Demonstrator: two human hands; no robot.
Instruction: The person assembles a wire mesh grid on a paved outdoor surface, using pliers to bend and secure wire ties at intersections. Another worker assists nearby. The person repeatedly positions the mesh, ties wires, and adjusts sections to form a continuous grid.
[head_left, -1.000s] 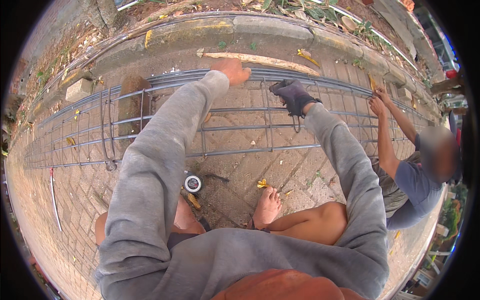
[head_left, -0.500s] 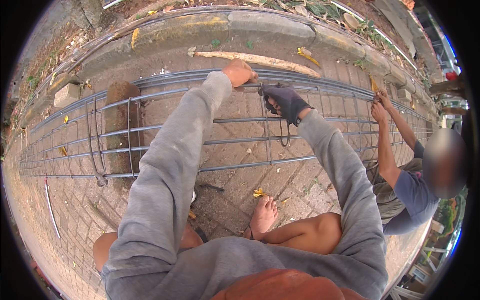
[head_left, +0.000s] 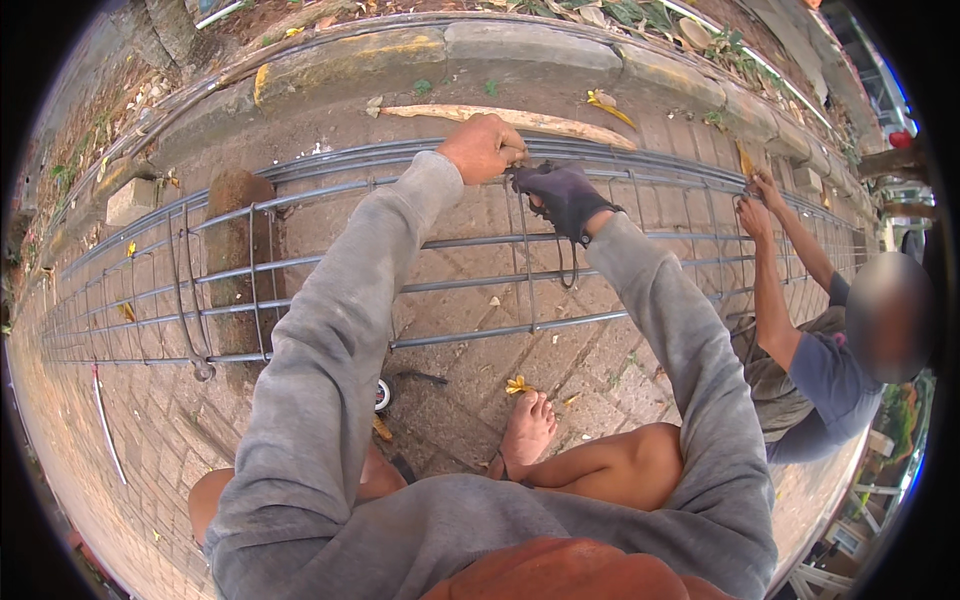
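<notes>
- Grip, bare left hand (head_left: 482,148): curled closed on a top bar of the long grey steel rebar cage (head_left: 300,270).
- Grip, dark-gloved right hand (head_left: 566,195): closed at the same joint, just beside the left hand; whatever it holds is hidden.
- A rectangular stirrup (head_left: 528,262) runs down the cage directly below both hands.
- The cage lies lengthwise on the brick pavement (head_left: 470,400), along the concrete kerb (head_left: 520,45).
- A co-worker's hands (head_left: 758,200) touch the cage further right.
- A bare foot (head_left: 527,428) rests on the pavement beside the cage.
</notes>
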